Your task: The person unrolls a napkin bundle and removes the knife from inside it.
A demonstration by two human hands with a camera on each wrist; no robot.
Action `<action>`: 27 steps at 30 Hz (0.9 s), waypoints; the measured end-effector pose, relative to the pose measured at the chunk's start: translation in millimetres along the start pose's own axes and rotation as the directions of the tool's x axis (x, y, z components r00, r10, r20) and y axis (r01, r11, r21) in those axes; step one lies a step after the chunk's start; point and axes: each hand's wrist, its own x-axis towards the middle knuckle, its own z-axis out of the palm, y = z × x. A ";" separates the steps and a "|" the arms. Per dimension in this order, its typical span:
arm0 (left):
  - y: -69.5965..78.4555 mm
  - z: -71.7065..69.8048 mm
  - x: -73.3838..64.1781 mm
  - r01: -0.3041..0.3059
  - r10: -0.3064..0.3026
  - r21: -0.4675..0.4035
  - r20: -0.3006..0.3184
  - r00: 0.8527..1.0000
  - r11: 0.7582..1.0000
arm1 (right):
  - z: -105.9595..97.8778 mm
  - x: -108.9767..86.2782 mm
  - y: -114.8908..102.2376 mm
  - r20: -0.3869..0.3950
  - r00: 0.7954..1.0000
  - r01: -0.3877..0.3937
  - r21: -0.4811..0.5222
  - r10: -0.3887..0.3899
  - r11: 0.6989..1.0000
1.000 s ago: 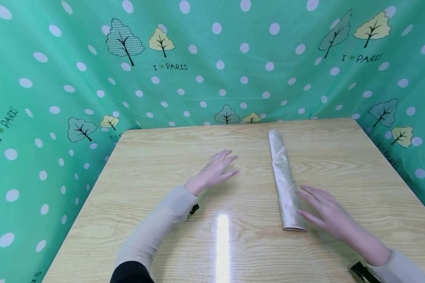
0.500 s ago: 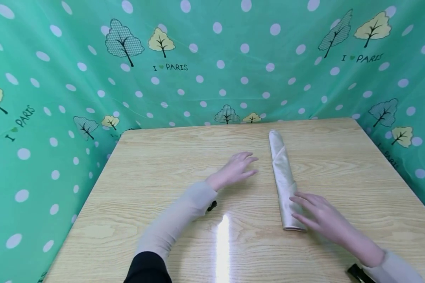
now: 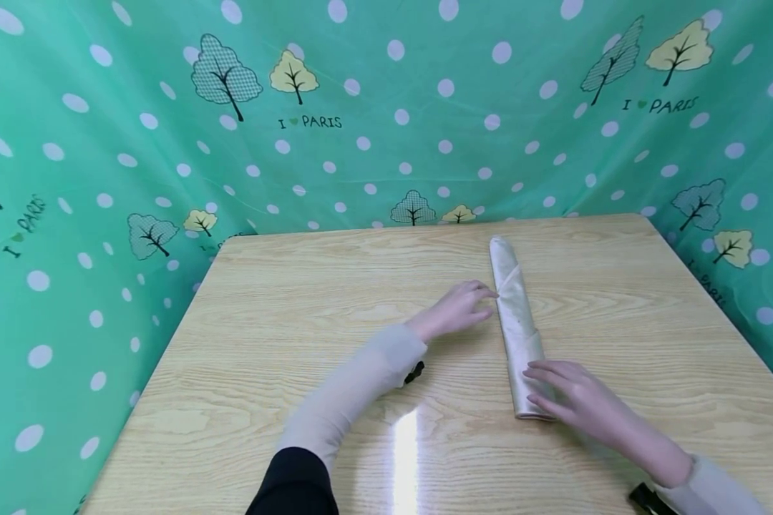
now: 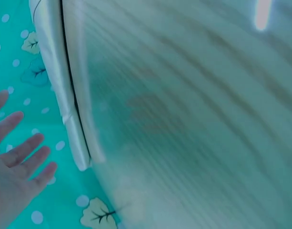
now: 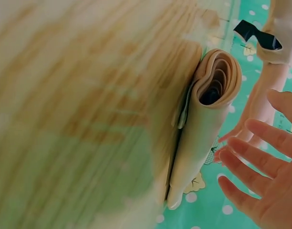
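Roll (image 3: 517,325) lying on table (image 3: 283,336), long axis from 12 to 6 o'clock, right of centre. Left hand (image 3: 456,312) at roll's 9 o'clock, fingers straight and relaxed, tips at its side, gripping nothing. Right hand (image 3: 570,395) at roll's near end, from 4 o'clock, fingers extended, resting against it, nothing clasped.
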 end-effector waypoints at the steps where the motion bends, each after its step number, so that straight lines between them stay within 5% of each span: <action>1: 1.4 1.8 1.7 -0.009 0.009 -0.002 -0.004 1.000 1.000 | 0.3 -0.2 -0.2 0.007 1.000 0.001 -0.001 -0.001 1.000; 20: 10.6 28.0 29.7 0.010 0.012 -0.201 0.105 0.994 0.980 | 6.3 -5.9 -0.6 0.070 0.997 -0.034 0.021 0.032 0.999; 27: 14.3 33.5 34.9 -0.001 0.024 -0.176 0.126 0.992 0.984 | 8.4 -7.4 -0.2 0.084 0.996 -0.039 0.028 0.037 0.999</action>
